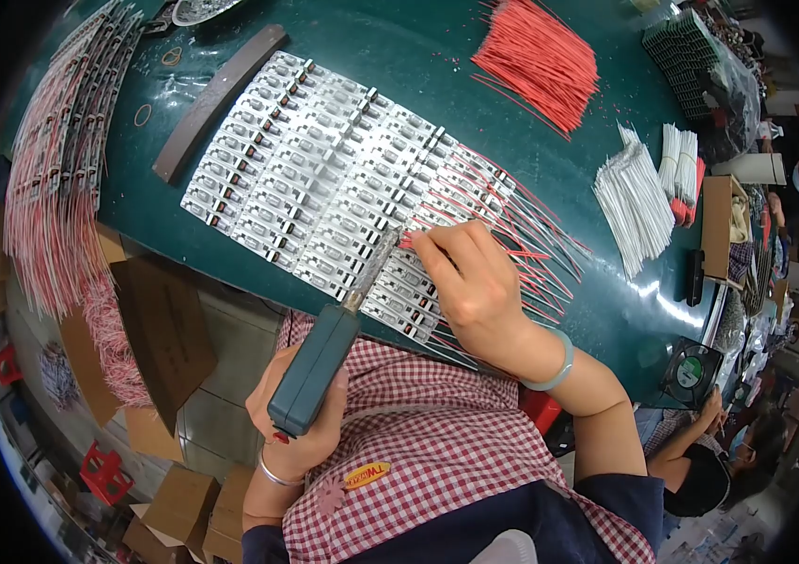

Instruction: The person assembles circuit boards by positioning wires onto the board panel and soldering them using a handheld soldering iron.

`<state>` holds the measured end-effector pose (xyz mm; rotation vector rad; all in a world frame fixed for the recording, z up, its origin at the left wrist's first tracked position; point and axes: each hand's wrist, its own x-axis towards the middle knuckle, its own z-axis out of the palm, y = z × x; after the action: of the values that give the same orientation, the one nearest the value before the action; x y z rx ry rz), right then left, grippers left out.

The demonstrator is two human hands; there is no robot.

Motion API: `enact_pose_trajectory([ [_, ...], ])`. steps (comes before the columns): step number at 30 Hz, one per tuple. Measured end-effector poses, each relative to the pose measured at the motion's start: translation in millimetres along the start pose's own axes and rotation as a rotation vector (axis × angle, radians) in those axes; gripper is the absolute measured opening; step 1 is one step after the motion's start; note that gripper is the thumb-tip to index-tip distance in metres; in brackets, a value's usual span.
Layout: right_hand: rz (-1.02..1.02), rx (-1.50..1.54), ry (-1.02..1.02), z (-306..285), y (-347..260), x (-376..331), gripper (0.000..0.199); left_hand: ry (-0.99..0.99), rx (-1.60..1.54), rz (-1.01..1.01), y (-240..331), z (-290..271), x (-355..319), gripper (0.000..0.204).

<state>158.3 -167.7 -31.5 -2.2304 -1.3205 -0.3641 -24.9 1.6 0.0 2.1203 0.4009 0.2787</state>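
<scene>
My left hand (298, 414) is wrapped round the dark green handle of a soldering gun (313, 371). The gun's metal tip reaches up to a row of small silvery metal parts on the sheet-like array (324, 169) of such parts. Just right of that tip, my right hand (482, 287) has thumb and forefinger pinched together on the end of a thin red wire (407, 241). Several red and white wires (536, 230) trail rightward from the array's right-hand rows, partly beneath my right hand. The tip's exact contact point is too small to tell.
A dark curved bar (221, 99) lies along the array's left edge on the green table (150, 155). Bundles of red wires (540, 61) and white wires (633, 202) lie at right. Wired strips (66, 141) hang off the left side above a cardboard box (164, 329). Another person (700, 465) sits at right.
</scene>
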Motion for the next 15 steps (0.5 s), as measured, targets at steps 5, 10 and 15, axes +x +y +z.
enact_pose_trajectory([
  [5,0.001,-0.003,-0.028,-2,-1,1,0.033,0.006,0.016,0.015,4,1,4,0.021],
  [10,0.003,-0.011,-0.035,-2,-2,2,0.032,0.017,0.007,0.042,5,1,5,0.019],
  [15,0.013,-0.009,-0.053,-5,-4,4,0.029,0.067,-0.022,0.016,-7,2,-8,0.02],
])
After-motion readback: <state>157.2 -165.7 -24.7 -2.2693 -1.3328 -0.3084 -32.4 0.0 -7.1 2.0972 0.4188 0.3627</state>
